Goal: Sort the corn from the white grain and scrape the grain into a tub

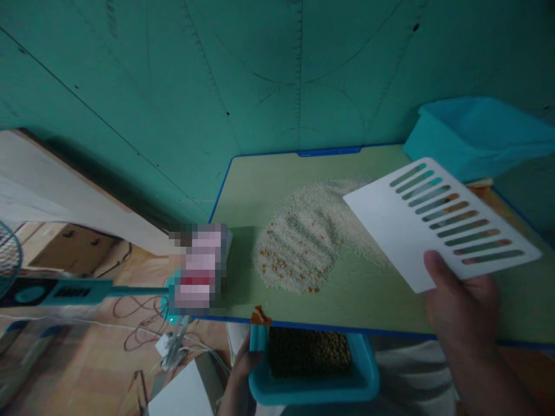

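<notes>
My right hand (466,306) grips a flat white plastic plate with a row of slots (381,222), thumb on its near face. It is raised over the right part of the green tabletop (373,294). Left of the plate, a spread pile of pale rice-like grains (303,225) has orange-yellow kernels (281,264) scattered mostly over its near left part. My left hand (249,355) holds the left side of a turquoise bin (314,393) just below the table's near edge. Dark and yellowish beans (310,352) lie in the bin. The left fingers are partly hidden.
Another turquoise bin (470,136) stands at the table's back right. A blurred pinkish package (202,266) sits at the left edge. A green wall (260,69) rises behind. On the left are a teal-handled fan (78,292), a cardboard box (65,248) and floor cables (139,323).
</notes>
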Available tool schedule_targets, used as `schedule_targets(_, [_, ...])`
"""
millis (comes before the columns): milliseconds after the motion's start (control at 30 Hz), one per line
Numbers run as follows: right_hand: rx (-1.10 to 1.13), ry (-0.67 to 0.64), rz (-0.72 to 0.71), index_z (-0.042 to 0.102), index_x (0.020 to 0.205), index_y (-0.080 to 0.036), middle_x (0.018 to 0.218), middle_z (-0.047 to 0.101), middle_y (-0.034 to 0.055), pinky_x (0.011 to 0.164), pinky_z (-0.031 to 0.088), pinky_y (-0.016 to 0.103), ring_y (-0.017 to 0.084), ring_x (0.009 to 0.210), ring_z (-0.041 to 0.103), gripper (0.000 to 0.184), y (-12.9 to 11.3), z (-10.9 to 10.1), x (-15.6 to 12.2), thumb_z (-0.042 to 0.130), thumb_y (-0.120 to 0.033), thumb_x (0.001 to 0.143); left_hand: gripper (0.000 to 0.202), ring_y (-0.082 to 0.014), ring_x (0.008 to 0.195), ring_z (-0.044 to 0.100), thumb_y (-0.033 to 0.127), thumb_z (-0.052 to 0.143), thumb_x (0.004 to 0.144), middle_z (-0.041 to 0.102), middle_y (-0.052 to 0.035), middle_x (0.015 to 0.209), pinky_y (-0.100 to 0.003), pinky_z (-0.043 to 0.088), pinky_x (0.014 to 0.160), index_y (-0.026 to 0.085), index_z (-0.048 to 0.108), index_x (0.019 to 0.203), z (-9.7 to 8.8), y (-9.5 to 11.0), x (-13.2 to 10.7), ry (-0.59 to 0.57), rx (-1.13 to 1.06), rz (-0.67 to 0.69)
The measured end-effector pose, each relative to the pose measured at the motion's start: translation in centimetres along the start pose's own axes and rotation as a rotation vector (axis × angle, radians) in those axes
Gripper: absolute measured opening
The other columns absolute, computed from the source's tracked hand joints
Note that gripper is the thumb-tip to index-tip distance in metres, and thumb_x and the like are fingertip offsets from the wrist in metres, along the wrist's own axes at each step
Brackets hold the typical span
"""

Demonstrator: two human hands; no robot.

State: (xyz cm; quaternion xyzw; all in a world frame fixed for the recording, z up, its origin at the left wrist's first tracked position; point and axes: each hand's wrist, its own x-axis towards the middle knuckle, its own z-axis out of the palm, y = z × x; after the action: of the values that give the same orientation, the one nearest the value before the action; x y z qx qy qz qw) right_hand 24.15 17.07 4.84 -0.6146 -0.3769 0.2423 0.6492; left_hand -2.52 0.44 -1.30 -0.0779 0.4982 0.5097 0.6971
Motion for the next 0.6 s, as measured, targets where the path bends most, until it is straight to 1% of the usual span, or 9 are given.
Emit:
schedule_targets(67, [0.164, 0.018, 0.022, 0.063, 0.104, -0.022, 0.109, 0.064, 0.0025, 0.101, 0.036, 0.045, 0.021, 0.107, 0.057, 0.039, -0.5, 0.2, 0.1, 0.069, -0.03, 0.067, 0.05, -0.032, 0.103, 0.061, 0.025, 0.064, 0.065, 0.07, -0.0016, 0.108, -0.041, 0.046, 0.088, 0.03, 0.06, 0.115, -0.3, -0.2, 0.0, -0.014, -0.014, -0.018])
schedule_targets(133, [0.297, 0.049, 0.024, 0.063, 0.105, -0.023, 0.109, 0.064, 0.0002, 0.102, 0.036, 0.042, 0.018, 0.106, 0.057, 0.04, -1.0, 0.4, 0.3, 0.069, -0.024, 0.066, 0.055, -0.0326, 0.102, 0.061, 0.026, 0.064, 0.065, 0.07, -0.0031, 0.108, -0.042, 0.046, 0.087, 0.028, 0.057, 0.119, -0.6, -0.3, 0.0, 0.005, 0.002, -0.014])
schedule_targets(233, [0.38, 0.096, 0.038, 0.063, 0.101, -0.023, 0.106, 0.064, -0.0018, 0.103, 0.036, 0.041, 0.016, 0.103, 0.058, 0.039, -1.4, 0.5, 0.6, 0.069, -0.02, 0.063, 0.061, -0.0329, 0.101, 0.062, 0.025, 0.065, 0.064, 0.071, -0.005, 0.105, -0.042, 0.047, 0.086, 0.025, 0.053, 0.123, -0.5, -0.3, -0.3, 0.027, 0.01, -0.01])
schedule_targets(333, [0.446, 0.099, 0.085, 0.064, 0.096, -0.022, 0.101, 0.065, -0.0021, 0.102, 0.037, 0.041, 0.017, 0.102, 0.058, 0.037, -1.5, 0.4, 0.9, 0.07, -0.019, 0.06, 0.062, -0.0314, 0.1, 0.062, 0.021, 0.065, 0.063, 0.072, -0.0045, 0.105, -0.041, 0.046, 0.087, 0.024, 0.052, 0.123, 0.3, -0.3, -0.9, -0.004, -0.005, -0.01])
schedule_targets(400, [0.471, 0.112, 0.118, 0.064, 0.093, -0.02, 0.096, 0.066, -0.0016, 0.099, 0.039, 0.04, 0.017, 0.099, 0.059, 0.037, -1.4, 0.4, 0.9, 0.071, -0.018, 0.057, 0.055, -0.0314, 0.097, 0.064, 0.022, 0.066, 0.061, 0.074, -0.0057, 0.098, -0.041, 0.046, 0.087, 0.019, 0.06, 0.115, 1.0, -0.4, -1.3, 0.016, 0.005, -0.027])
schedule_targets(467, [0.481, 0.138, 0.122, 0.064, 0.09, -0.017, 0.093, 0.067, -0.0001, 0.096, 0.042, 0.039, 0.018, 0.097, 0.06, 0.036, -1.4, 0.4, 0.8, 0.072, -0.017, 0.055, 0.039, -0.0324, 0.094, 0.065, 0.025, 0.065, 0.062, 0.076, -0.0079, 0.086, -0.042, 0.046, 0.087, 0.013, 0.068, 0.099, 1.4, -0.6, -1.7, 0.043, 0.023, -0.06])
schedule_targets(533, [0.493, 0.149, 0.103, 0.064, 0.088, -0.015, 0.091, 0.067, 0.0021, 0.094, 0.043, 0.038, 0.019, 0.096, 0.06, 0.035, -1.5, 0.4, 0.7, 0.073, -0.018, 0.054, 0.029, -0.0332, 0.091, 0.066, 0.027, 0.064, 0.063, 0.076, -0.0093, 0.077, -0.043, 0.046, 0.087, 0.01, 0.072, 0.085, 1.3, -1.0, -1.9, 0.037, 0.032, -0.076])
schedule_targets(600, [0.498, 0.159, 0.099, 0.063, 0.086, -0.013, 0.091, 0.066, 0.0038, 0.093, 0.044, 0.038, 0.019, 0.095, 0.06, 0.034, -1.5, 0.5, 0.6, 0.073, -0.019, 0.053, 0.025, -0.0338, 0.09, 0.066, 0.028, 0.065, 0.062, 0.076, -0.0099, 0.074, -0.043, 0.046, 0.087, 0.01, 0.073, 0.078, 0.7, -1.5, -2.0, 0.014, 0.032, -0.075])
